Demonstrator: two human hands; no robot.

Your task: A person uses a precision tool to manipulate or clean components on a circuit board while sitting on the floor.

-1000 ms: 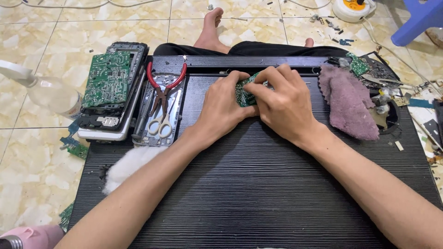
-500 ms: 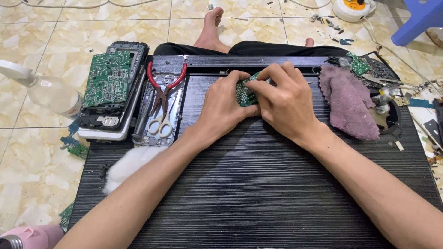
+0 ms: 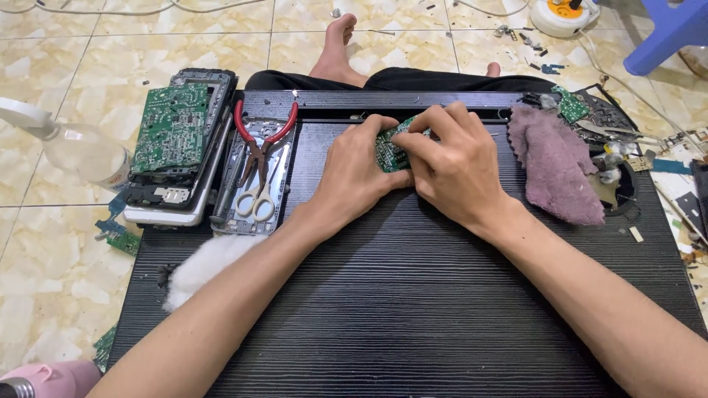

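Risk lies mostly in grip: both the left hand (image 3: 354, 177) and right hand (image 3: 453, 166) have their fingers (image 3: 424, 121) curled tight on the small green board (image 3: 389, 151), pressed to the black worktop (image 3: 413, 309); too much force could crack it. Right of the fingers lies a purple cloth (image 3: 557, 166); left, red pliers (image 3: 262, 140), scissors (image 3: 254, 199) and a bigger board (image 3: 173, 125).

small circuit board (image 3: 389, 151): green | pliers (image 3: 264, 133): red handles | cloth (image 3: 554, 166): mauve | table (image 3: 413, 295): black, ribbed
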